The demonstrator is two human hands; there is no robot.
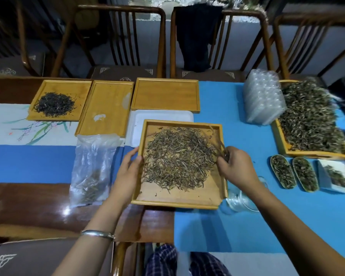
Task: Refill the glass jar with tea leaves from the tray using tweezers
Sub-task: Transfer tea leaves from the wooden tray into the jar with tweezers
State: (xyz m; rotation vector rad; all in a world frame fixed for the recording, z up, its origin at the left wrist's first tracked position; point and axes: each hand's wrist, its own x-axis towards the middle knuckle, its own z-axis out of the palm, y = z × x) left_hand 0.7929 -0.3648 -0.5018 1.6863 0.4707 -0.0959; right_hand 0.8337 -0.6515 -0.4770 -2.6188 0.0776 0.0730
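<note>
The left hand (130,166) touched the square wooden tray (217,193) of dry tea leaves (177,158). The right hand (232,166) pinched thin tweezers (220,148). Leaves might spill; the clear glass jar (240,202) sat at five o'clock.

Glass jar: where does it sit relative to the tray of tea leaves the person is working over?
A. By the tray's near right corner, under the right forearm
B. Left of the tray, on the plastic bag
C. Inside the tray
A: the glass jar shows on the blue cloth off the tray near right corner.
</note>
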